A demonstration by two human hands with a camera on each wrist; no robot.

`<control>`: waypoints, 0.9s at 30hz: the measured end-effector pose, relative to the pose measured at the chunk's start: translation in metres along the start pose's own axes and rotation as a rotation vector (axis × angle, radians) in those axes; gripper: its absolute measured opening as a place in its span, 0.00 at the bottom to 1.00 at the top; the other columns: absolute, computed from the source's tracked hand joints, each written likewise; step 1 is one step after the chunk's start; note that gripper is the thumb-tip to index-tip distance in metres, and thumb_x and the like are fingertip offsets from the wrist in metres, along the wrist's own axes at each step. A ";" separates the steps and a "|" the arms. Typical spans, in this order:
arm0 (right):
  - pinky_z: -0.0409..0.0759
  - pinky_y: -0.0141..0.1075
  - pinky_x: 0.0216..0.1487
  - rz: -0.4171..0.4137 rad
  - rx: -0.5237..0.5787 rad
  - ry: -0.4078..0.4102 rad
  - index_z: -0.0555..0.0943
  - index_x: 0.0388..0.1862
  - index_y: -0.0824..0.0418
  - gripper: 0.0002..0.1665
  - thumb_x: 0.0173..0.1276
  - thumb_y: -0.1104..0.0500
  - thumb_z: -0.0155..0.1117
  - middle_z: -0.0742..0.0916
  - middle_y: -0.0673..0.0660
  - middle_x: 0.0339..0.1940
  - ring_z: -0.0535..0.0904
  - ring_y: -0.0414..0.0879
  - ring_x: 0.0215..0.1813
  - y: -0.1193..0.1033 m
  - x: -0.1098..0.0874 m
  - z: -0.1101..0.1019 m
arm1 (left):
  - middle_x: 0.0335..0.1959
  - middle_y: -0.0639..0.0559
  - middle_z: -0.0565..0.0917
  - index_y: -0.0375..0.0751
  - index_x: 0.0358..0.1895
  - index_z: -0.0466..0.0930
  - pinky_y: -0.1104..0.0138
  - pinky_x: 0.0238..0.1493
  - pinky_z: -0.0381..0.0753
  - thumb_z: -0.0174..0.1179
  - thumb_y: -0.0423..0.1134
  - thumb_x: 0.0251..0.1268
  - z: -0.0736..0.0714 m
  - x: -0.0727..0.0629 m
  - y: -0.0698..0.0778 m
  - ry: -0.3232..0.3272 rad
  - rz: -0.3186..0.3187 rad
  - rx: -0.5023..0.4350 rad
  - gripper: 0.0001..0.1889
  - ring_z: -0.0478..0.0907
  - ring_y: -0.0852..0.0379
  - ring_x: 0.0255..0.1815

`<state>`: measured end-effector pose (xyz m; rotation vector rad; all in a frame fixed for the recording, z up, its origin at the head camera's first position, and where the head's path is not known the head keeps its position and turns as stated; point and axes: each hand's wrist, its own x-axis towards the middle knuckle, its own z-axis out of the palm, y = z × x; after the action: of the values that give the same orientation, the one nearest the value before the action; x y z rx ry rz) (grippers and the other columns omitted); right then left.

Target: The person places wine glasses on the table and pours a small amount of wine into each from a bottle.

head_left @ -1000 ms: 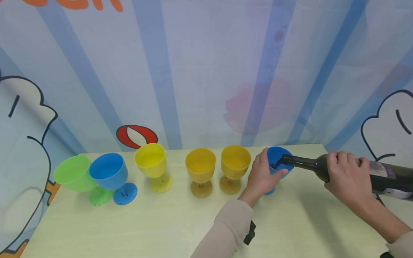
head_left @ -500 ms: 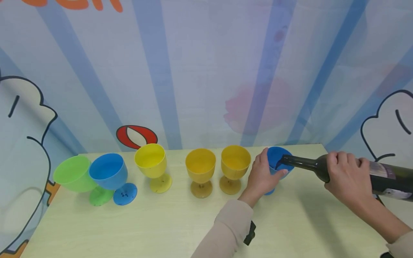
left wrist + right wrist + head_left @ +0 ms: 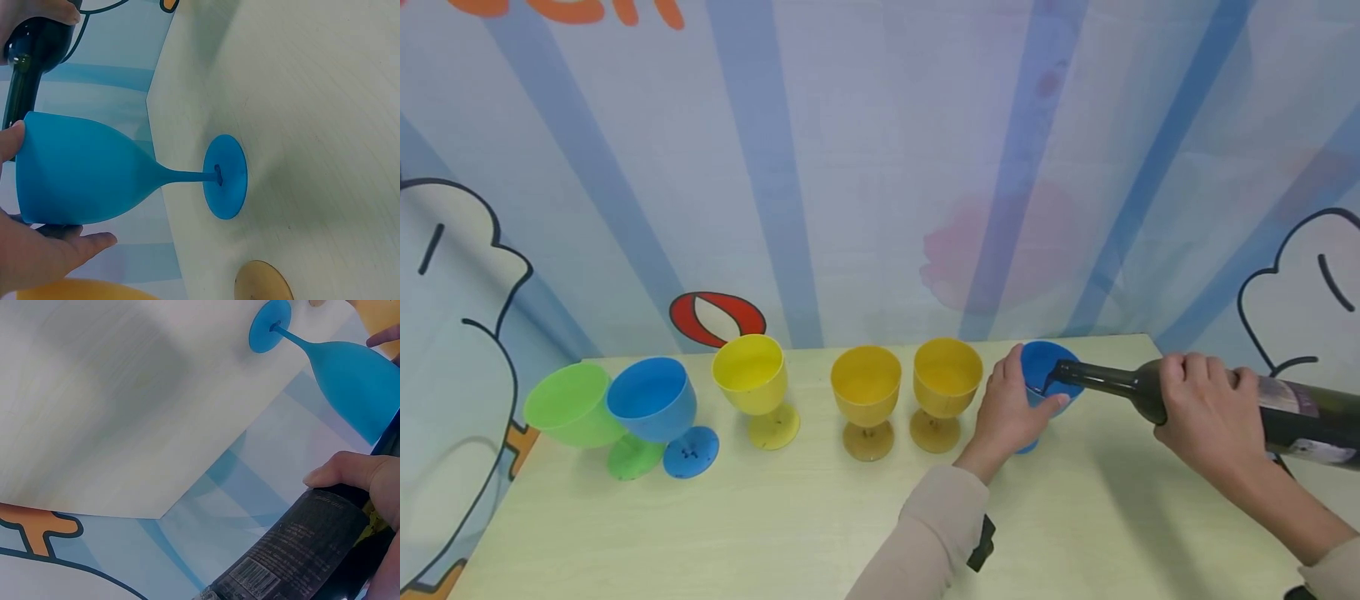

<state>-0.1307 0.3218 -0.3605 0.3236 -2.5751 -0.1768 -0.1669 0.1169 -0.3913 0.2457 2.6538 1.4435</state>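
**Bottle (image 3: 1292,417) tipped over blue cup (image 3: 87,169) near far edge of table (image 3: 760,525)**

The table extends before the row, striped backdrop (image 3: 865,167) behind. Six cups (image 3: 866,404): one green, two blue, three yellow. Left hand (image 3: 1007,412) grips the blue cup, right hand (image 3: 1210,412) the bottle; one yellow cup (image 3: 943,400) stands just leftward.

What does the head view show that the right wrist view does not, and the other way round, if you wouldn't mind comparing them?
Only the head view shows the green goblet, the second blue goblet, the bright yellow goblet and the mouth of the bottle, with dark liquid running from it.

Only the right wrist view shows the barcode on the bottle's label.

Both show the held blue goblet, the bottle, the right hand gripping it, the tabletop and the left hand, though the wrist view catches only its fingers.
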 end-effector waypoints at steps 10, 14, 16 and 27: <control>0.62 0.61 0.30 0.027 0.054 -0.064 0.64 0.34 0.75 0.40 0.21 0.64 0.77 0.73 0.75 0.30 0.69 0.68 0.33 0.001 -0.004 -0.002 | 0.65 0.51 0.62 0.46 0.69 0.53 0.58 0.58 0.69 0.62 0.53 0.56 0.000 -0.001 -0.001 0.000 0.017 -0.014 0.40 0.62 0.54 0.63; 0.62 0.58 0.27 0.040 0.065 -0.095 0.63 0.32 0.73 0.39 0.22 0.63 0.77 0.73 0.74 0.30 0.69 0.67 0.32 0.001 -0.006 -0.002 | 0.66 0.51 0.62 0.46 0.69 0.53 0.58 0.58 0.68 0.61 0.52 0.56 0.000 -0.002 -0.001 0.000 0.020 -0.015 0.40 0.61 0.54 0.64; 0.62 0.57 0.26 0.051 0.075 -0.108 0.62 0.30 0.71 0.37 0.23 0.62 0.76 0.73 0.73 0.28 0.69 0.66 0.31 0.000 -0.007 -0.002 | 0.66 0.51 0.62 0.46 0.69 0.53 0.58 0.59 0.68 0.61 0.53 0.56 0.000 -0.002 -0.001 -0.002 0.020 -0.017 0.40 0.61 0.54 0.64; 0.63 0.58 0.28 0.141 0.135 -0.211 0.63 0.34 0.72 0.39 0.26 0.60 0.77 0.72 0.72 0.31 0.68 0.64 0.32 -0.003 -0.013 0.001 | 0.67 0.52 0.61 0.47 0.69 0.52 0.57 0.59 0.67 0.60 0.54 0.57 0.001 -0.001 -0.002 -0.015 0.015 -0.022 0.40 0.60 0.54 0.65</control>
<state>-0.1203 0.3224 -0.3684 0.1795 -2.8135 0.0152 -0.1662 0.1163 -0.3939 0.2734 2.6281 1.4690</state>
